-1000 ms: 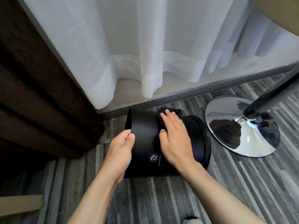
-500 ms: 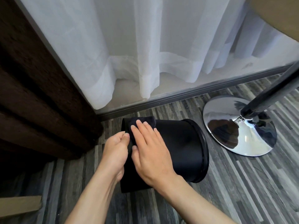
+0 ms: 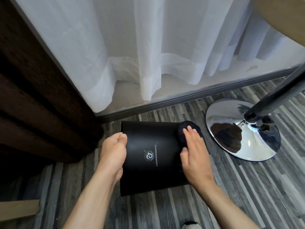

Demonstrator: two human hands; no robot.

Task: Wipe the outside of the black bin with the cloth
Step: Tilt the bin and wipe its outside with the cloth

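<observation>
Head view
Floor [image 3: 231,195]: grey striped planks; white curtain [image 3: 148,47] behind.
Black bin [image 3: 151,156]: on its side on the floor.
Left hand [image 3: 113,151]: grip curled around the bin's left end.
Right hand [image 3: 194,156]: fingers spread flat, pressing dark cloth [image 3: 183,133] on the bin's right end.

The black bin [image 3: 153,156] looks smooth, faintly glossy plastic; against its right end a dark cloth [image 3: 186,131] looks soft and matt; right of it, a mirror-polished chrome base [image 3: 231,129].

One head-worn view, looking steeply down and forward, close over the black bin [image 3: 151,156] on the striped floor [image 3: 247,195], white curtain [image 3: 132,47] filling the top.
</observation>
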